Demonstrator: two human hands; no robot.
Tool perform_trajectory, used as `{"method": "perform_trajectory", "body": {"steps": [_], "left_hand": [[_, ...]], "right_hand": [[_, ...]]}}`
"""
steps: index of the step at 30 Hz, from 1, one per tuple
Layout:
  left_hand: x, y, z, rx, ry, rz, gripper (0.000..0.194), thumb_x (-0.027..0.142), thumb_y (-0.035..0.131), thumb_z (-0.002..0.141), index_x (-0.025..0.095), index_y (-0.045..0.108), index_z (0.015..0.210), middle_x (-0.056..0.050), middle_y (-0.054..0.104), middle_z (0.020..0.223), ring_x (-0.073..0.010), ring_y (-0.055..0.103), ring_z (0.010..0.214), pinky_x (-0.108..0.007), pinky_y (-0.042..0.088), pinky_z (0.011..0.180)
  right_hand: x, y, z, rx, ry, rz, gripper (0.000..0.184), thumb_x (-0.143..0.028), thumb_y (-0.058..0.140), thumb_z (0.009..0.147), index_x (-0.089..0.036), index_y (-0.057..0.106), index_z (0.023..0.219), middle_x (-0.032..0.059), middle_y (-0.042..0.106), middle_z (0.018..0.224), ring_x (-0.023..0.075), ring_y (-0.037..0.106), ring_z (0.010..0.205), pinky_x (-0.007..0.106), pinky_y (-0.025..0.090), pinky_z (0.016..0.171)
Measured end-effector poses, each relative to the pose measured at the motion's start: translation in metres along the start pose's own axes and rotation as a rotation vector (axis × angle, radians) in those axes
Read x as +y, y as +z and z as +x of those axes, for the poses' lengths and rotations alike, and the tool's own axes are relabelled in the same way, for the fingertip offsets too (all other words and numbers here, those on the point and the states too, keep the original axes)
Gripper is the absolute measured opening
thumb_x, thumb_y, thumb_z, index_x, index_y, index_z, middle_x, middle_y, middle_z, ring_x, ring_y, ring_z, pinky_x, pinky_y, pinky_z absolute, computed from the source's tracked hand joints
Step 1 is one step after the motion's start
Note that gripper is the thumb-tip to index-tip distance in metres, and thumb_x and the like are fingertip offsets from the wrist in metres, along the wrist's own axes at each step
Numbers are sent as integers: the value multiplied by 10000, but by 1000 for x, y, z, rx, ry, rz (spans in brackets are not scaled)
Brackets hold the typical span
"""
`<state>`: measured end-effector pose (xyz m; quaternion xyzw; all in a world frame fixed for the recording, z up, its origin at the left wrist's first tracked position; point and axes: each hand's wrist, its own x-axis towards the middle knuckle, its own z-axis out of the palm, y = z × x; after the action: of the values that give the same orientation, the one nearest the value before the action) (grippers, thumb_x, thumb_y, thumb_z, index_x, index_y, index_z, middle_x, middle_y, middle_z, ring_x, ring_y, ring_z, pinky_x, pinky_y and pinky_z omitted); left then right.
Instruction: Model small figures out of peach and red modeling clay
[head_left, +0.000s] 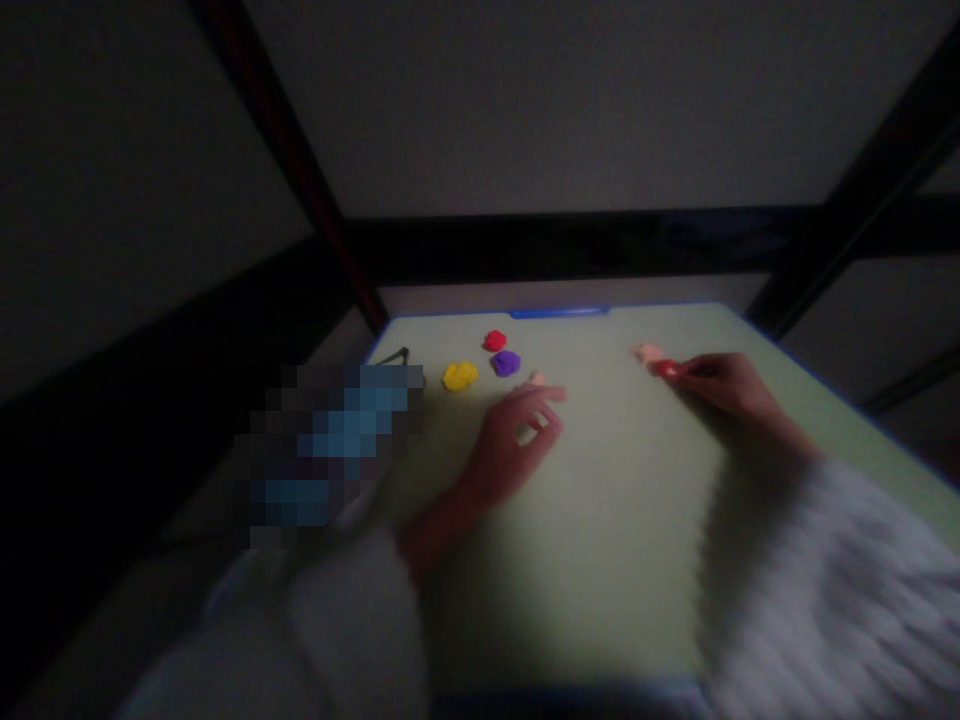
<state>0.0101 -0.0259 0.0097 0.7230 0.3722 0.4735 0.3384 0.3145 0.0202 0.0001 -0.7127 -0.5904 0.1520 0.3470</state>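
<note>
My right hand (724, 385) is over the far right part of a pale board (615, 520), its fingertips pinched on a small red lump of modelling clay (664, 369). A peach lump of clay (648, 352) lies right beside the red one. My left hand (514, 440) hovers or rests near the middle of the board with its fingers apart; nothing shows in it. Just past its fingers is a small peach piece (536, 379), partly hidden. Farther left are a purple clay lump (506, 363), a yellow one (460, 376) and another red one (495, 341).
The board has a blue rim with a blue bar (559, 313) at its far edge. A pixelated bluish patch (337, 440) covers something at the left, where a thin dark object (397, 356) sticks out. Beyond stands a grey wall (585, 120) with dark beams. The scene is dim.
</note>
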Motion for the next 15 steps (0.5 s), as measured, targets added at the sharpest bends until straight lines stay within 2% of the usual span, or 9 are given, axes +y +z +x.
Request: {"method": "perform_trajectory", "body": {"steps": [10, 15], "left_hand": [[-1, 0, 0, -10, 8, 12, 221, 159, 573, 741, 165, 658, 945, -89, 659, 1066, -123, 613, 742, -256, 507, 714], [-1, 1, 0, -2, 21, 13, 202, 157, 575, 736, 164, 663, 918, -88, 663, 1046, -119, 607, 721, -267, 509, 724]], "right_hand": [[1, -1, -2, 115, 52, -6, 373, -517, 636, 612, -153, 694, 666, 80, 670, 612, 204, 584, 553, 288, 374, 482], [7, 0, 0, 142, 9, -77, 440, -550, 603, 638, -132, 717, 712, 115, 685, 626, 239, 602, 575, 302, 376, 483]]}}
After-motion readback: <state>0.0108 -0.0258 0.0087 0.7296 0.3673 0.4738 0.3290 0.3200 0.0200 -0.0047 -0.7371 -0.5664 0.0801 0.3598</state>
